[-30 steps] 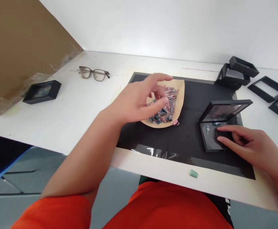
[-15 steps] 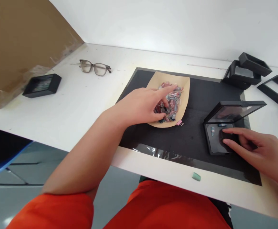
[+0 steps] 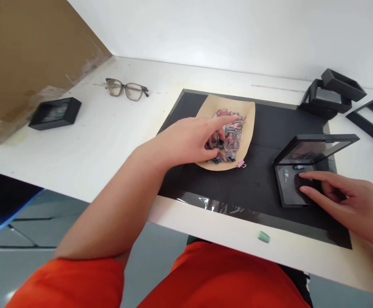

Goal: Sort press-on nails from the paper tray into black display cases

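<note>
Green piece [image 3: 263, 237] near the mat [image 3: 218, 184]; left hand [image 3: 213, 139], fingers apart, covering part of the tray [image 3: 248, 128].

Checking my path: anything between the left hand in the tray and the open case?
The wall of the tray, with its pink clip, beside the left hand. At the case, the lid tilts up behind, and the right hand covers the right side.

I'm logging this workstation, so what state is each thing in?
Black case: open, lid raised
Paper tray: holding heaped small pieces
Pink clip: on the tray's rim
Left hand: fingers parted, at the heap
Right hand: thumb and forefinger parted, at the case
Glasses: unworn
Stacked frames: askew
Green piece: lying loose
</note>
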Action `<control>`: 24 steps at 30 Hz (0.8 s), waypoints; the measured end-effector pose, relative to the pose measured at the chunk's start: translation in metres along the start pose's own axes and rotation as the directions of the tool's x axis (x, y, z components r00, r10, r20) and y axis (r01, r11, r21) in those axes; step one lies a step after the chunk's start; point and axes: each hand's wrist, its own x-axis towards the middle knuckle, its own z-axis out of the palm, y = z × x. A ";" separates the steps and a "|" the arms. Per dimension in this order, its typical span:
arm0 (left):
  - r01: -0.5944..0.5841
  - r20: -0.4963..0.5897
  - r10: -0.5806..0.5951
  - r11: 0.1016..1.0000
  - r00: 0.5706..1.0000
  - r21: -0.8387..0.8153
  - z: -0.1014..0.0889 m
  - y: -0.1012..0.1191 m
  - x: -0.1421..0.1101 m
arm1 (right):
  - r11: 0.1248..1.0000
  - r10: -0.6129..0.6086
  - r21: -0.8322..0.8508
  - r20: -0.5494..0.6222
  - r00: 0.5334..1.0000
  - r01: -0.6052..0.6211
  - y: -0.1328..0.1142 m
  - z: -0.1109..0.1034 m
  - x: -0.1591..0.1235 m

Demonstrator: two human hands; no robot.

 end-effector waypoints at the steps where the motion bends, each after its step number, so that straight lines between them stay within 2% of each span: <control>1: -0.003 -0.002 0.003 1.000 1.000 -0.012 0.000 -0.001 0.000 | 1.000 -0.007 0.000 -0.005 1.000 0.007 0.000 0.001 0.000; 7: -0.014 -0.031 0.013 0.999 0.999 -0.052 -0.001 -0.004 0.002 | 1.000 -0.015 -0.006 -0.022 1.000 0.015 0.004 0.004 -0.003; 11: -0.022 -0.047 0.016 0.993 0.999 -0.113 -0.006 0.000 0.000 | 1.000 0.023 -0.001 -0.009 1.000 -0.023 0.004 0.004 -0.008; 14: -0.033 -0.078 0.022 0.988 0.997 -0.153 -0.010 0.004 -0.004 | 0.999 0.053 -0.010 0.013 0.999 -0.053 0.005 0.001 -0.010; 19: -0.060 -0.145 0.034 0.982 0.989 -0.180 -0.007 -0.001 -0.004 | 1.000 0.017 0.001 0.085 0.996 -0.017 0.008 -0.001 -0.008; 24: -0.051 -0.106 0.039 0.992 0.994 -0.115 -0.002 -0.002 0.001 | 0.998 0.039 -0.040 0.028 0.999 -0.038 0.003 0.001 -0.013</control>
